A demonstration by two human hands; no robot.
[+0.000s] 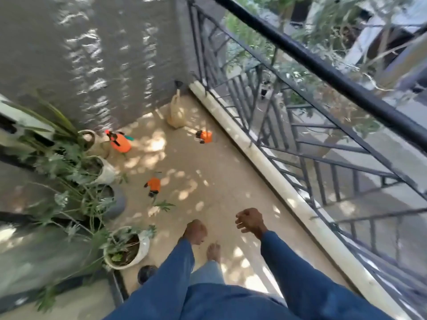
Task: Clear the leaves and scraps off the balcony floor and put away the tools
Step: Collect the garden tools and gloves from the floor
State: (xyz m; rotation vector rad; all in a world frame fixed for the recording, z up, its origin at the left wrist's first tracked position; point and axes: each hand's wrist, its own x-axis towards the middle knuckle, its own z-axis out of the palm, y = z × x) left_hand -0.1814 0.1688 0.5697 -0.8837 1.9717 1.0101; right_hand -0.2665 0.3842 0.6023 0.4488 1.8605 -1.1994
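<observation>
The tan balcony floor [208, 172] stretches ahead of me. An orange glove [153, 185] lies in the middle, and a second orange glove [204, 136] lies farther off near the railing kerb. An orange spray bottle [120, 141] stands by the pots at the left. A green leafy sprig [164, 205] lies on the floor just past the near glove. My left hand [194, 230] hangs low with fingers curled, holding nothing I can see. My right hand [250, 220] is loosely closed and also holds nothing. Both arms wear blue sleeves.
Potted plants line the left side, with a white pot [129, 250] nearest and a dark pot [115, 200] behind it. A woven bag [176, 113] stands in the far corner by the grey wall. A black metal railing [300, 139] on a pale kerb bounds the right side.
</observation>
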